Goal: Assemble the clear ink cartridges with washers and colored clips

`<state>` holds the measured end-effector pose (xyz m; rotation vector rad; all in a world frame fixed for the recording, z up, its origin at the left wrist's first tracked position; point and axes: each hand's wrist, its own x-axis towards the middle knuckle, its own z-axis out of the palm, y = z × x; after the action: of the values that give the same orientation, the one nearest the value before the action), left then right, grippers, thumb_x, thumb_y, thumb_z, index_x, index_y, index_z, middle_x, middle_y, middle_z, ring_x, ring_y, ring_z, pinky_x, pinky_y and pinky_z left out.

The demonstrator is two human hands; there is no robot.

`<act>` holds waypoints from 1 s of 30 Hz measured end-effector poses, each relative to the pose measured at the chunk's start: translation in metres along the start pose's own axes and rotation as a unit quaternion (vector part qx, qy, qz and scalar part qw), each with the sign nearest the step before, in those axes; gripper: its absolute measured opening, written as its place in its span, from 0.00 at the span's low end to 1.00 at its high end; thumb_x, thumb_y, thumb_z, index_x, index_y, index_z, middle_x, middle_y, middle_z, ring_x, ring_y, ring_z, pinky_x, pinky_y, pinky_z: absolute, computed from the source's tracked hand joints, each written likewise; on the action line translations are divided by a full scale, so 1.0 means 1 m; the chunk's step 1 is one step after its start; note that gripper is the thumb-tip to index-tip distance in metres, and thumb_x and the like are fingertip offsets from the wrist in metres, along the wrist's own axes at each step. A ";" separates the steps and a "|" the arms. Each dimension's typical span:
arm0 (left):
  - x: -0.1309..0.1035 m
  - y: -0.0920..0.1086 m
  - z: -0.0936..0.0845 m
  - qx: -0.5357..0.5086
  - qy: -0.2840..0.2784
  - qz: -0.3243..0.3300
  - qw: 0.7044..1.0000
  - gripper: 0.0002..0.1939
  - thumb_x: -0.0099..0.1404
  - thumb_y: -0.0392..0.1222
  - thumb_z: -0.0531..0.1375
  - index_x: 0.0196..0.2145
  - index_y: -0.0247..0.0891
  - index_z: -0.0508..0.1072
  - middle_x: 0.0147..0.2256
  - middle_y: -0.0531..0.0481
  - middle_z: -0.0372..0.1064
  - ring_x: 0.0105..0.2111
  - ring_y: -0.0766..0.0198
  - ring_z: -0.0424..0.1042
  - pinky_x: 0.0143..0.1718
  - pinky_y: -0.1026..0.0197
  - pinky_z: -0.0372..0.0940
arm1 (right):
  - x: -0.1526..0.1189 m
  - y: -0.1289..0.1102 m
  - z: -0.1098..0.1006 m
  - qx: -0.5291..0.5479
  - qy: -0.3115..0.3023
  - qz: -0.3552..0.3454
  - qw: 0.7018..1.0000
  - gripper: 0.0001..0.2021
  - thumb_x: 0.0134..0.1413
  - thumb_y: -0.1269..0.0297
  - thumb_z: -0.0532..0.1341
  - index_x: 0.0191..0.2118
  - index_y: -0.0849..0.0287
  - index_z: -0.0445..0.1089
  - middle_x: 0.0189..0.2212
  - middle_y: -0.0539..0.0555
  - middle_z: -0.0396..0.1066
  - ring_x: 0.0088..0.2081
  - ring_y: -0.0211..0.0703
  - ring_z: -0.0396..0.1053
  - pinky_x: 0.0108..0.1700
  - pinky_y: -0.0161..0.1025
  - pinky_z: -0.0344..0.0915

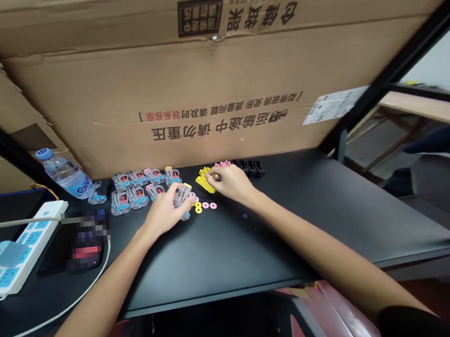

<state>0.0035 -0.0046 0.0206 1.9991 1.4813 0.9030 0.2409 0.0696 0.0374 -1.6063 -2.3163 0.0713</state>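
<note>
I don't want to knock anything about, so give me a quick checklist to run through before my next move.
1. Left hand has hold of a clear case: ok.
2. Right hand is at the yellow piece: ok.
3. Right fingers' grip is firm: cannot tell, the hand hides it.
4. Pink and yellow rings are gathered in one stack: not ok, they lie spread on the table.
5. Bottle has its cap on: ok.
</note>
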 end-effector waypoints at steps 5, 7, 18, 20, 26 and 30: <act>-0.002 -0.003 0.002 0.026 -0.024 0.003 0.999 0.25 0.74 0.54 0.60 0.64 0.45 0.66 0.29 0.54 0.76 0.27 0.56 0.76 0.34 0.60 0.64 | 0.029 -0.012 0.008 -0.066 -0.027 0.045 0.996 0.12 0.69 0.61 0.61 0.51 0.57 0.79 0.45 0.64 0.84 0.46 0.56 0.82 0.45 0.41 0.67; -0.002 -0.005 0.001 0.051 -0.026 0.013 0.998 0.25 0.74 0.54 0.60 0.65 0.44 0.67 0.27 0.54 0.72 0.26 0.56 0.75 0.33 0.61 0.63 | 0.035 -0.012 0.011 -0.082 -0.032 0.061 0.994 0.17 0.70 0.60 0.61 0.58 0.58 0.75 0.46 0.66 0.83 0.46 0.58 0.82 0.45 0.42 0.69; -0.001 -0.015 -0.001 0.048 -0.008 0.014 0.999 0.21 0.70 0.47 0.63 0.59 0.43 0.71 0.27 0.53 0.70 0.26 0.55 0.74 0.33 0.59 0.65 | 0.055 -0.005 0.005 -0.133 -0.039 0.103 0.985 0.18 0.71 0.59 0.58 0.57 0.62 0.77 0.49 0.70 0.82 0.50 0.63 0.82 0.47 0.46 0.71; 0.001 -0.016 -0.003 0.031 0.007 0.010 0.999 0.20 0.69 0.42 0.62 0.58 0.42 0.71 0.26 0.53 0.70 0.26 0.56 0.73 0.35 0.57 0.67 | 0.046 -0.010 0.002 -0.131 -0.027 0.095 0.986 0.19 0.73 0.56 0.55 0.58 0.60 0.76 0.48 0.69 0.83 0.49 0.63 0.82 0.46 0.46 0.71; 0.004 -0.022 -0.005 0.041 0.066 0.019 0.997 0.15 0.66 0.38 0.63 0.50 0.42 0.73 0.39 0.45 0.77 0.39 0.53 0.77 0.44 0.53 0.70 | 0.000 -0.019 -0.003 -0.106 -0.031 0.054 0.992 0.16 0.72 0.58 0.57 0.53 0.54 0.80 0.44 0.61 0.84 0.47 0.57 0.82 0.45 0.42 0.71; 0.006 -0.028 -0.005 0.063 0.082 0.029 0.994 0.07 0.66 0.41 0.65 0.42 0.42 0.74 0.41 0.46 0.76 0.38 0.56 0.75 0.44 0.54 0.71 | -0.015 -0.011 -0.004 -0.067 -0.010 0.029 0.997 0.15 0.70 0.58 0.58 0.48 0.55 0.82 0.40 0.60 0.84 0.42 0.56 0.81 0.41 0.42 0.71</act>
<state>-0.0164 0.0089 0.0050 2.1112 1.6110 1.0430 0.2365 0.0515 0.0398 -1.7446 -2.3344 -0.0563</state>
